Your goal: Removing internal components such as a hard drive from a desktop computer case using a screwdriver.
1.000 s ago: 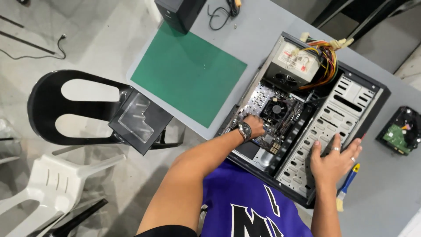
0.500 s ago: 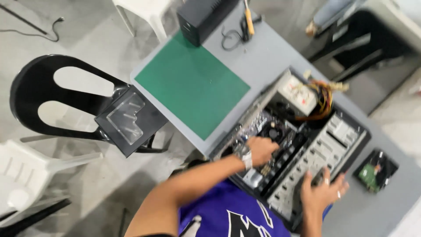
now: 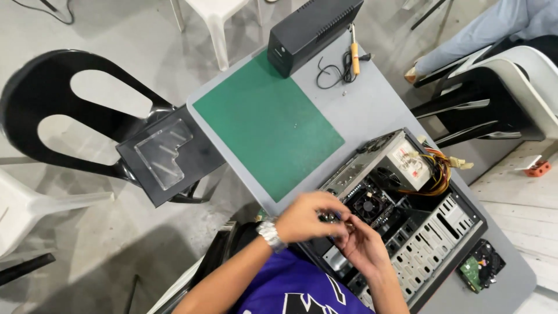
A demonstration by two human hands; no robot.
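Observation:
An open computer case (image 3: 472, 216) lies flat on the grey table (image 3: 372, 110), with its power supply (image 3: 410, 166), black cooler fan (image 3: 369, 204) and perforated drive cage (image 3: 433, 247) showing. My left hand (image 3: 308, 218), with a silver watch on the wrist, hovers over the case's near left corner, fingers curled around a small dark part (image 3: 330, 217). My right hand (image 3: 363, 244) meets it from the right, fingertips touching the same spot. What lies under the hands is hidden.
A green mat (image 3: 267, 125) covers the table's left half. A black box (image 3: 311, 29) and a soldering iron (image 3: 353, 49) lie at the far end. A bare hard drive (image 3: 481, 267) sits right of the case. The side panel (image 3: 165, 154) rests on a black chair (image 3: 40, 110). Another person's leg (image 3: 482, 29) is at the top right.
My right hand left the drive cage and came to my left hand at the case's near corner. My left hand rose from the motherboard. The view swung and drew closer.

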